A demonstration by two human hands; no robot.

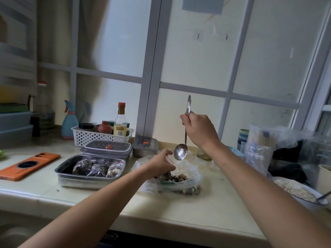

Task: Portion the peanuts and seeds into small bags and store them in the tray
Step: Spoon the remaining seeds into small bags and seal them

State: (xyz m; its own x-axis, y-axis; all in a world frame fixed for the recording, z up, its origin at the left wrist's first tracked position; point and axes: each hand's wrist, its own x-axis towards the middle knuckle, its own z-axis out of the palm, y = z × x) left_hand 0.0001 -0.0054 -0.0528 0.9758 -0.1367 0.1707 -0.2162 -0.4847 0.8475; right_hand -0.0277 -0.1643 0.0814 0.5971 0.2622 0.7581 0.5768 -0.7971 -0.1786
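Between the left fingers (167,153), a small clear bag (170,159) is pinched at its red-lined mouth, held just above the large open bag (189,173) of peanuts and seeds (177,177). The left hand (159,162) grips that little bag. The right hand (198,130) is clenched around the handle of a steel spoon (180,152), which hangs almost upright. Its bowl sits just beside the left fingertips and shows bare metal.

The step in hand looks like filling this bag. To do it well, I would keep the mouth wide open and low over the big bag, so strays drop back in. Scoops should be modest and tipped slowly against the inner wall.

Left of the left fingers, near but apart, the metal tray (71,178) already holds several filled bags (96,167). Beyond it stand lidded containers (107,147), a white basket (93,136) of bottles and a blue spray bottle (69,122). An orange phone (28,165) lies farther left. Right of the right fingers sits a bowl of pale flakes (295,192). Everything rests on a pale bench (206,208) under a grey-framed window (197,59).
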